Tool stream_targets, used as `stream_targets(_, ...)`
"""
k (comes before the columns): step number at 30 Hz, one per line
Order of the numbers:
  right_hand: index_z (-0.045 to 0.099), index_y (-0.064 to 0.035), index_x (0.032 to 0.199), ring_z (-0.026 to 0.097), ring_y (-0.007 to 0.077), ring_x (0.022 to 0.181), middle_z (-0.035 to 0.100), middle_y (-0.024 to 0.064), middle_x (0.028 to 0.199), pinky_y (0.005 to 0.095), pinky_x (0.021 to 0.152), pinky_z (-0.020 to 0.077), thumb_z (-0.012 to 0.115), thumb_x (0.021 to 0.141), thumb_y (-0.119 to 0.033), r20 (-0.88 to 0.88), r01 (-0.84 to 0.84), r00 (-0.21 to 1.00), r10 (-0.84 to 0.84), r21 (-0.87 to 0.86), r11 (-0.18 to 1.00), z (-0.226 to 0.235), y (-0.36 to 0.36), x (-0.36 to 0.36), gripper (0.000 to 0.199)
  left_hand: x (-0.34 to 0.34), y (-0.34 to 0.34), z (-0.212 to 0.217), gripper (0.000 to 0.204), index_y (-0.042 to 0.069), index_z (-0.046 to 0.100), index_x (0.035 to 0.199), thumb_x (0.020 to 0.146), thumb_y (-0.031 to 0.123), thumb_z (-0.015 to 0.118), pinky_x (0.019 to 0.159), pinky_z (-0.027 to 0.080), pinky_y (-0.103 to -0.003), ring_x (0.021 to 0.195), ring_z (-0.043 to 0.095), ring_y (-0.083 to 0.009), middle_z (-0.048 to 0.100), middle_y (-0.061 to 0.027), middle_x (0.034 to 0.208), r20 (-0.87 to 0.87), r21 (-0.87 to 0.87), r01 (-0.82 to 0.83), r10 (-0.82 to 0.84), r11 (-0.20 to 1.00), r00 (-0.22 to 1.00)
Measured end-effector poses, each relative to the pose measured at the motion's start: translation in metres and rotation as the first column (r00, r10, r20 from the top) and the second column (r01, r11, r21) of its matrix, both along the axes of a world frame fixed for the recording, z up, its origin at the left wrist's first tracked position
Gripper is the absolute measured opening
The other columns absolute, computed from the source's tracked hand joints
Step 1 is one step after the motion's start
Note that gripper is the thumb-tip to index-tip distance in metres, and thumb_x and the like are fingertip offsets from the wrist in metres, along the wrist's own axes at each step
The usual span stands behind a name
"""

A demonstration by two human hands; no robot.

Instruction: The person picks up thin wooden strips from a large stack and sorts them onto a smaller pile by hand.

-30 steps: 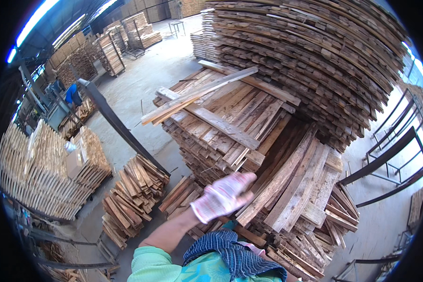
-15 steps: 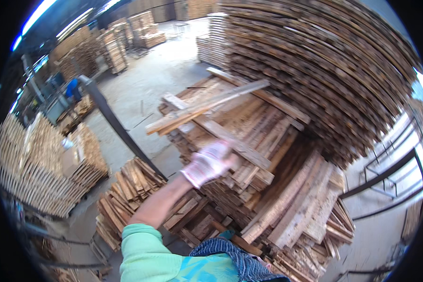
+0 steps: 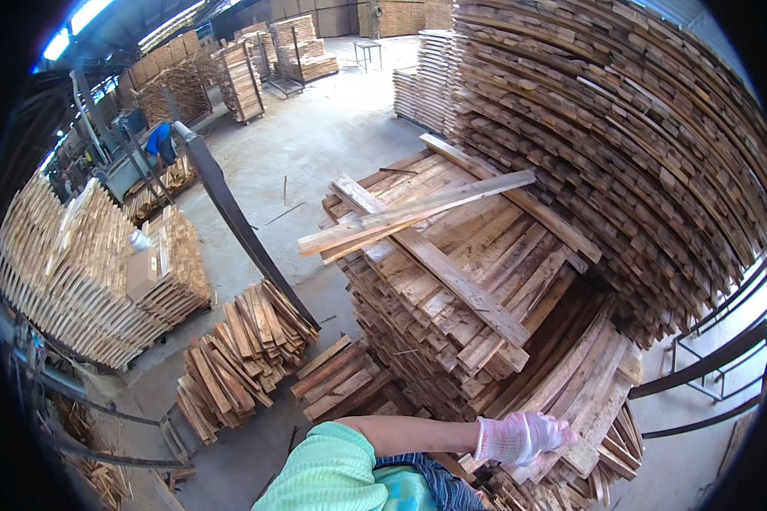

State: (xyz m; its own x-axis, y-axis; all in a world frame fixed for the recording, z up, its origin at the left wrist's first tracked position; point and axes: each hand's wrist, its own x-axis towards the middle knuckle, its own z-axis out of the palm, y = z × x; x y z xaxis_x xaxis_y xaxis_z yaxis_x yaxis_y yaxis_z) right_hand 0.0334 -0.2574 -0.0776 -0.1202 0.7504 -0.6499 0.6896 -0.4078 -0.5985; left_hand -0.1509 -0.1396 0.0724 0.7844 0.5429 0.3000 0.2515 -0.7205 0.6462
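My left arm, in a light green sleeve, reaches rightward across the lower middle. My left hand (image 3: 533, 438) wears a pale pink-and-white knitted glove. It rests at the near end of several rough boards (image 3: 603, 400) on the lower right pile, its fingers partly bent and apart over the wood. No board is raised in it. The glove and wrist hide part of the wood below. My right hand is out of sight. Just ahead stands a tall stack of boards (image 3: 439, 311), with a crosspiece (image 3: 462, 279) and a slanting loose plank (image 3: 422, 213) on top.
A high wall of stacked planks (image 3: 605, 145) rises at the right. A dark metal post (image 3: 230, 200) leans at the left, near bundles of short offcuts (image 3: 239, 358). Pale stacked boards (image 3: 94, 272) stand farther left. A person in blue (image 3: 160, 140) bends in the distance.
My left hand has swung from above the middle stack rightward and nearer, down to the boards at lower right. The view has shifted, so the stacks sit farther right and lower.
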Motion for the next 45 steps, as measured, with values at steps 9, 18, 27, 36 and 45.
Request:
stream_targets(9, 0.065, -0.0039, 0.124, 0.064, 0.0253, 0.117, 0.067, 0.0151, 0.126, 0.0376, 0.100, 0.0480, 0.053, 0.101, -0.021, -0.166, -0.127, 0.980, 0.109, -0.100, 0.987, -0.047, -0.054, -0.013, 0.031, 0.016, -0.013, -0.027, 0.045, 0.008, 0.062, 0.128, 0.089, 0.030, 0.070, 0.085, 0.054, -0.041, 0.098, 0.066, -0.0328, 0.066, -0.0152, 0.108, 0.185, -0.141, 0.121, -0.093, 0.983, 0.978)
stream_targets(18, 0.065, -0.0044, 0.124, 0.063, 0.0249, 0.118, 0.067, 0.0144, 0.127, 0.0376, 0.100, 0.0481, 0.052, 0.101, -0.022, -0.404, -0.159, 0.900, 0.164, 0.045, 0.986, -0.113, -0.106, -0.019, 0.031, 0.049, 0.016, -0.013, 0.043, 0.001, 0.062, 0.125, 0.090, 0.024, 0.072, 0.098, 0.050, -0.043, 0.110, 0.063, -0.0338, 0.067, -0.0190, 0.115, 0.053, 0.118, -0.144, 0.139, 0.982, 0.989)
stream_targets(27, 0.065, -0.0050, 0.128, 0.064, 0.0230, 0.114, 0.066, 0.0112, 0.130, 0.0342, 0.102, 0.0473, 0.055, 0.097, -0.014, -0.344, -0.079, 0.932, 0.113, 0.111, 0.991, -0.114, -0.141, -0.009, 0.034, 0.075, 0.096, -0.082, 0.091, 0.011, 0.036, 0.150, 0.078, 0.049, 0.075, 0.094, 0.049, -0.055, 0.117, 0.053, -0.0465, 0.052, -0.0251, 0.126, -0.599, 0.402, -0.457, 0.605, 0.794, 0.525)
stream_targets(36, 0.068, -0.0065, 0.126, 0.063, 0.0280, 0.119, 0.068, 0.0133, 0.128, 0.0355, 0.103, 0.0466, 0.050, 0.102, -0.022, -0.482, 0.461, 0.789, -0.381, 0.056, 0.885, -0.094, -0.190, 0.016, 0.034, 0.039, 0.139, -0.127, 0.080, 0.016, 0.026, 0.158, 0.090, 0.026, 0.067, 0.105, 0.045, -0.054, 0.127, 0.050, -0.0461, 0.048, -0.0275, 0.143, -0.476, 0.300, -0.442, 0.534, 0.845, 0.699)
stream_targets(45, 0.072, -0.0158, 0.116, 0.069, 0.0348, 0.091, 0.068, 0.0222, 0.102, 0.0438, 0.087, 0.0585, 0.057, 0.090, -0.027, 0.275, 0.937, -0.318, -0.907, 0.234, -0.258, -0.046, -0.388, 0.137, 0.031, 0.055, 0.141, -0.126, 0.086, 0.021, 0.027, 0.157, 0.086, 0.031, 0.073, 0.108, 0.045, -0.049, 0.124, 0.055, -0.0459, 0.051, -0.0291, 0.142, -0.512, 0.123, -0.626, 0.589, 0.770, 0.625)
